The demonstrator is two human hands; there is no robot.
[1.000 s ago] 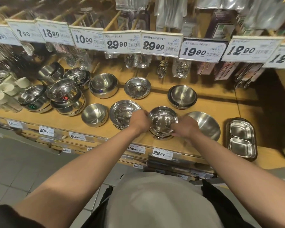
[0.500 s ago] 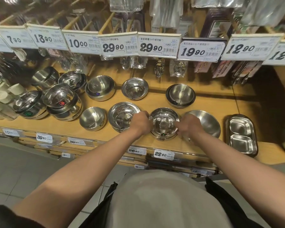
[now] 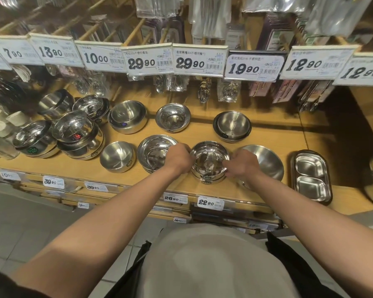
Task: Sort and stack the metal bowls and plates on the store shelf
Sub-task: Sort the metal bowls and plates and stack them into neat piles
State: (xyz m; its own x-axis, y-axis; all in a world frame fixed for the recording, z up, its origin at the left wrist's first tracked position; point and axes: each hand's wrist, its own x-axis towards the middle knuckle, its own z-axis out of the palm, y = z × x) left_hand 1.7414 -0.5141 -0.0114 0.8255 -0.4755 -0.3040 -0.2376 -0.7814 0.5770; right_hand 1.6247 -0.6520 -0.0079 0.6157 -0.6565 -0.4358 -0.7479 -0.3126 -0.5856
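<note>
I've got both hands on the shiny bowl stack (image 3: 209, 162) at the front edge of the wooden shelf (image 3: 267, 134), just above the 22.90 tag (image 3: 209, 202). My left hand (image 3: 178, 159) is curled on the stack's left rim, right hand (image 3: 241, 164) curled on its right rim, w/ a fingertip hooked over the edge. One hand per side prob. keeps the nested bowls square while I seat or lift the top one; can't say which. Fingers are mostly hidden behind my knuckles, so how deep the grip goes is unclear. Left of the stack, touching my left hand, sits a wide shiny plate pile (image 3: 153, 151); further left a small matte bowl (image 3: 117, 157). Right of the stack a big matte bowl (image 3: 265, 160) is partly covered by my right wrist, then a two-section tray (image 3: 310, 175). Behind the stack: a dark-rimmed bowl (image 3: 233, 125). How many bowls are in the stack I can't count; reflections blur the inside.
</note>
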